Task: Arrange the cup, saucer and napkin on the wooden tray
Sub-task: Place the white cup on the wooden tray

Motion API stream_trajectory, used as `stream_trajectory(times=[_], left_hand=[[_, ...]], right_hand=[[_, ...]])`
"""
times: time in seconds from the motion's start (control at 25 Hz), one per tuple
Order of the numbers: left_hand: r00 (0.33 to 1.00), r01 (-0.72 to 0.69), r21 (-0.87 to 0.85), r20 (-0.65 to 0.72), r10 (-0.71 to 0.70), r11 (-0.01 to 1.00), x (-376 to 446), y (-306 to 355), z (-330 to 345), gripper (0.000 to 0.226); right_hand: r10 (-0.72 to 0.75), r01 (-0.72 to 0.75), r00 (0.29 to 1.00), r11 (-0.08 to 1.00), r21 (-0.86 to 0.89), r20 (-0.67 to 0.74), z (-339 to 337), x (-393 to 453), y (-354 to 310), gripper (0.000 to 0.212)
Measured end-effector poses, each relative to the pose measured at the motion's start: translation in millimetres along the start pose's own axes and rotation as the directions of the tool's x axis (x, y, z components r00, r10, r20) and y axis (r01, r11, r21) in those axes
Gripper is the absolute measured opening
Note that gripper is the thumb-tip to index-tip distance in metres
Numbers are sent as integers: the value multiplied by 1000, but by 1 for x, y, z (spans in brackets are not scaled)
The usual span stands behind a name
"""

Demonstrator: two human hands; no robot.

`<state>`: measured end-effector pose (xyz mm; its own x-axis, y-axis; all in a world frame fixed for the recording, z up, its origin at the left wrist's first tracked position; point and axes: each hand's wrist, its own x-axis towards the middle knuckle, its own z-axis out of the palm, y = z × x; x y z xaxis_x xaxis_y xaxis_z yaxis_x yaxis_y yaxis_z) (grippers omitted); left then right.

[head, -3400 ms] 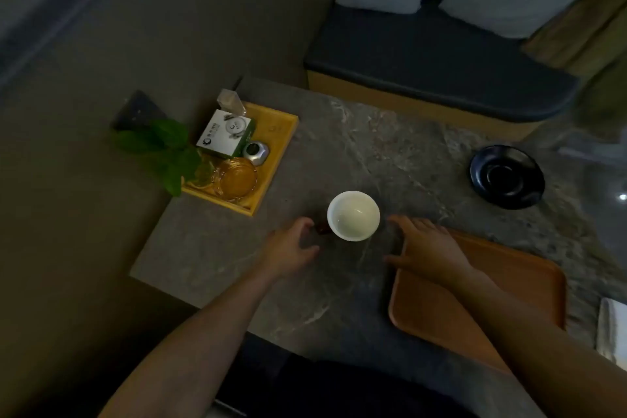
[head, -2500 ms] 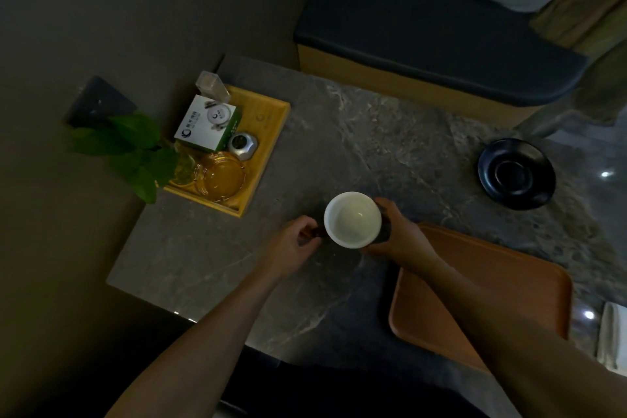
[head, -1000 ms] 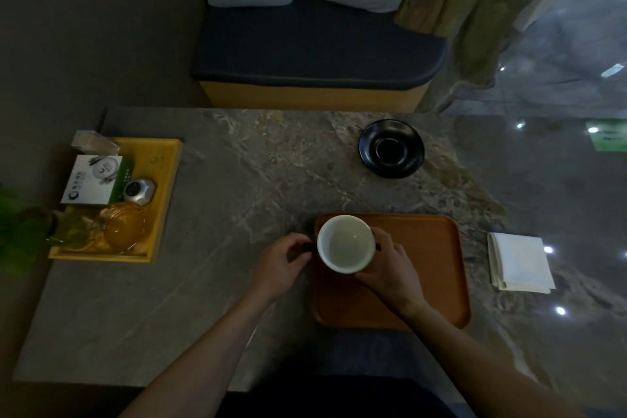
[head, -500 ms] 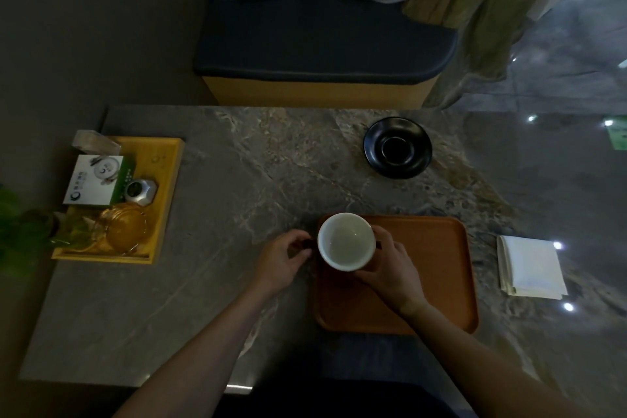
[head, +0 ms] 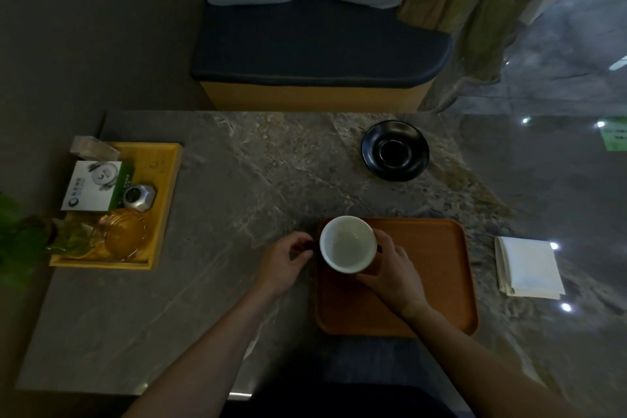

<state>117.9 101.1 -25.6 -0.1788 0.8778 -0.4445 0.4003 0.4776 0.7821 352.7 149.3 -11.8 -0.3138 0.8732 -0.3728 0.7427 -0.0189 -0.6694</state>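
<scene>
A cup (head: 347, 244), white inside and dark outside, is over the far left corner of the wooden tray (head: 431, 282). My left hand (head: 286, 263) pinches its handle from the left. My right hand (head: 393, 270) wraps its right side. I cannot tell whether the cup touches the tray. A black saucer (head: 395, 150) lies on the stone table beyond the tray. A folded white napkin (head: 528, 266) lies on the table to the right of the tray.
A yellow tray (head: 163, 193) at the table's left holds a white box, a small silver object and a glass dish, with a green plant (head: 17, 234) beside it. A cushioned bench (head: 315, 54) stands beyond the table.
Both hands took hold of the cup near the table's middle and carried it over the wooden tray's left corner. In the last half second it has hardly moved.
</scene>
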Motion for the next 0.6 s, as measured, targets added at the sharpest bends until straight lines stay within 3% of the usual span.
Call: stream_trajectory(times=[0.32,0.6], left_hand=[[999,14,61,34,-16,998,-2,4,-4,28],[995,-49,228,99,27,973,-7,12,-12,42]], right_hand=[[-21,22,1000,990,-137,10,-7,-4,-1,92],[-32,32,999,903,-428,8,-26,-17,11,66]])
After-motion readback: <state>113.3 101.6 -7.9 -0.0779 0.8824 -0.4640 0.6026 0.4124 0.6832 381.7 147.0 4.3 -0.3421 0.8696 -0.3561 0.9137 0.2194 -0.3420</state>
